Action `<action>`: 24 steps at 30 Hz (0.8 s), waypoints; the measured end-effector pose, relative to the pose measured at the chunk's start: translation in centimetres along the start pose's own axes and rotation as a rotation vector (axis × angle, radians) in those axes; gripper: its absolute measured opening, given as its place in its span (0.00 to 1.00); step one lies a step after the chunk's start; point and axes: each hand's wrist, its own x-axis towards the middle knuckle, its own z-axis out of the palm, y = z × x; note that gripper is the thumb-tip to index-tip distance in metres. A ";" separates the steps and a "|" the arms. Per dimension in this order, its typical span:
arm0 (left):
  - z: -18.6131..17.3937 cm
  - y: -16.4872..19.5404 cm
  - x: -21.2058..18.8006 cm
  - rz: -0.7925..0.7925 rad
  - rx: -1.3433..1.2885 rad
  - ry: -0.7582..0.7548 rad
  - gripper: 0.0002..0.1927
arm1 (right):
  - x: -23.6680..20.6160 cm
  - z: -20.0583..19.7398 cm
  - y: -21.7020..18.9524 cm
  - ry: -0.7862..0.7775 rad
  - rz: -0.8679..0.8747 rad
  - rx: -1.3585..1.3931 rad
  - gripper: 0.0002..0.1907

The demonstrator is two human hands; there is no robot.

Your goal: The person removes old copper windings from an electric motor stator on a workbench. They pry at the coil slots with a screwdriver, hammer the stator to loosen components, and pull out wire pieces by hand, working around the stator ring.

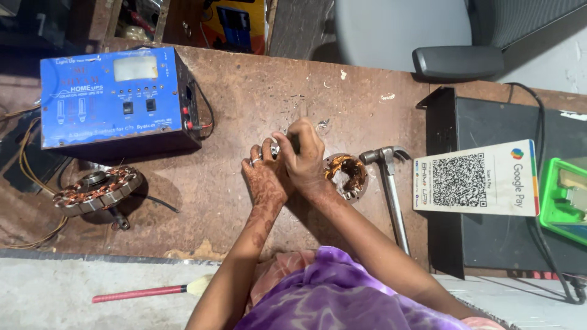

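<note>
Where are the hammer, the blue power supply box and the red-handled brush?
hammer (394, 195): head view, on its metal handle.
blue power supply box (98, 104): head view, top panel.
red-handled brush (137, 294): head view, red handle.

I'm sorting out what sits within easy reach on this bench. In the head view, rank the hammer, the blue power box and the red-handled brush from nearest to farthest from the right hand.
From the right hand:
1. Hammer, just to its right on the bench.
2. Blue power box, far to its left, at the back.
3. Red-handled brush, down at the front left edge.
</note>
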 end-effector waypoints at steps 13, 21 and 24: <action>-4.7 0.0 0.5 0.129 -0.129 -0.097 0.53 | 0.9 -4.3 -3.4 -0.195 0.601 0.573 0.21; -2.8 -4.9 2.1 0.145 -0.636 -0.285 0.44 | 0.7 -8.2 -2.7 -0.446 0.514 0.803 0.22; -1.0 -6.5 1.8 -0.055 -1.122 -0.309 0.36 | -0.4 -8.4 -1.9 -0.389 0.488 1.022 0.24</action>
